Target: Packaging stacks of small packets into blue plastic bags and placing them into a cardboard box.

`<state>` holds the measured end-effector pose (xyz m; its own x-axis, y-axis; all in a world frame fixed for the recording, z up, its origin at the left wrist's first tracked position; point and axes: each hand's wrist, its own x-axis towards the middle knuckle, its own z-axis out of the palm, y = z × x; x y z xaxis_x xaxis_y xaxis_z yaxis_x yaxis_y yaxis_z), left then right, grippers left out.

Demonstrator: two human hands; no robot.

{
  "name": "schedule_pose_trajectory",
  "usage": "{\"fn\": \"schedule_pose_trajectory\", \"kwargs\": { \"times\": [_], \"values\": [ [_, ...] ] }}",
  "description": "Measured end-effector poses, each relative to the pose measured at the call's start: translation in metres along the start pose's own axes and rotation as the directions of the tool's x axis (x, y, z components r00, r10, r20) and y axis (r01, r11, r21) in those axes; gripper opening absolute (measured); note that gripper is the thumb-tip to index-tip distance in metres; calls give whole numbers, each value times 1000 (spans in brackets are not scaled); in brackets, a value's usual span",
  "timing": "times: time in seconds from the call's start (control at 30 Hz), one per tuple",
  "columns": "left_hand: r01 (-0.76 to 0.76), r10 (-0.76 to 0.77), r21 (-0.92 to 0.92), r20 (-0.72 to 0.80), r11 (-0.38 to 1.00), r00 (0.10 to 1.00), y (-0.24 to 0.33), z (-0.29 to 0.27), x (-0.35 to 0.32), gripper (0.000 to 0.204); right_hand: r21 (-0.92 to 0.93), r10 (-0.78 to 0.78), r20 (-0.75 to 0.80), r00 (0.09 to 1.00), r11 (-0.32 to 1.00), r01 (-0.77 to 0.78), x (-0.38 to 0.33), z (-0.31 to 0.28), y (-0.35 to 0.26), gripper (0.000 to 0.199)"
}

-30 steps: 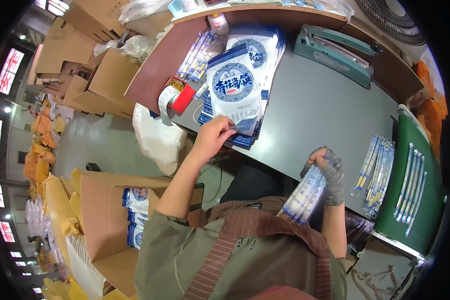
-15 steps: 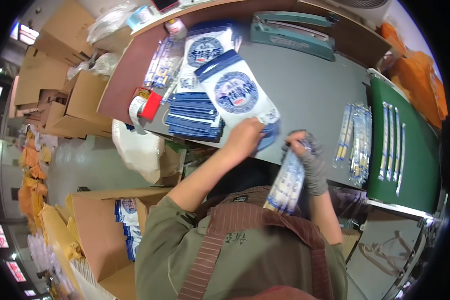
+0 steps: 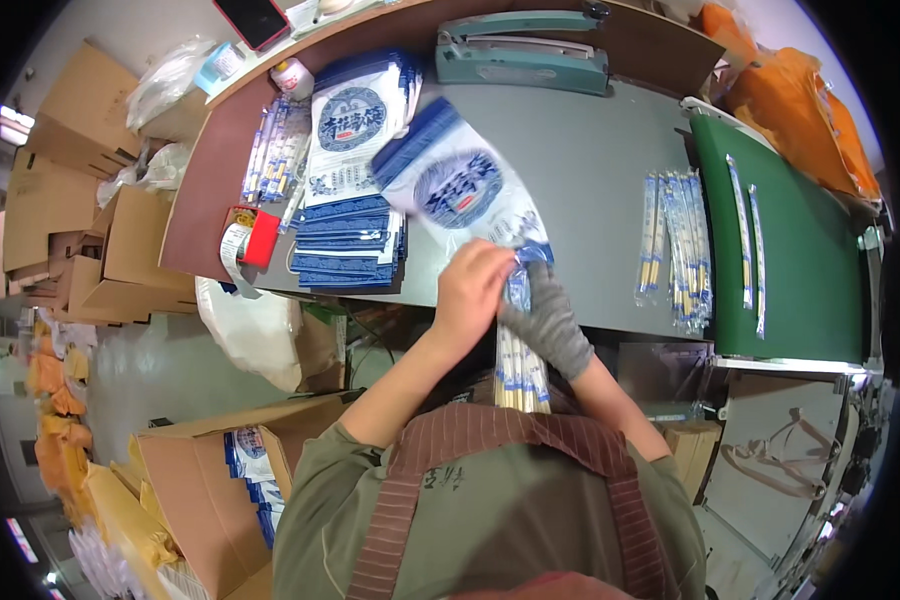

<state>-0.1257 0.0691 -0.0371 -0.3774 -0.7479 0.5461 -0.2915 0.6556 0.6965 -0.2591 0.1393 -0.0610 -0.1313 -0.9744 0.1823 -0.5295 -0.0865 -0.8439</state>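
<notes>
Here, held pouch (image 3: 480, 215): bold blue characters, round emblem (image 3: 457, 190)! | Pouch stack (image 3: 350, 130): matching characters | Olive shirt (image 3: 490, 505): small dark characters

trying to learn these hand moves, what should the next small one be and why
Probably ease the near end of the blue-and-white bag apart with the left hand: it pinches that end, and the gloved right hand holds the bundle of wrapped sticks close below it. Whether the bag is open, I can't tell.

The left hand (image 3: 473, 290) pinches the near end of a blue-white bag (image 3: 470, 185); the gloved right hand (image 3: 553, 322) grips wrapped sticks (image 3: 520, 372).
</notes>
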Motion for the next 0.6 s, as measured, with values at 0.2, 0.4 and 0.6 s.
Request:
{"fn": "schedule_pose_trajectory", "kwargs": {
  "times": [0.2, 0.4, 0.6],
  "values": [
    [-196, 266, -188, 511, 962, 818, 27, -32, -55, 32, 492, 237, 355, 905, 776, -396, -112, -26, 29, 30],
    [-112, 58, 332, 171, 937, 984, -9, -39, -66, 48, -370, 122, -79, 989, 918, -143, -27, -21, -15, 46],
    [41, -56, 227, 59, 973, 997, 6, -62, -72, 28, -435, -145, -38, 989, 893, 115, -46, -26, -12, 49]
  ]
}}
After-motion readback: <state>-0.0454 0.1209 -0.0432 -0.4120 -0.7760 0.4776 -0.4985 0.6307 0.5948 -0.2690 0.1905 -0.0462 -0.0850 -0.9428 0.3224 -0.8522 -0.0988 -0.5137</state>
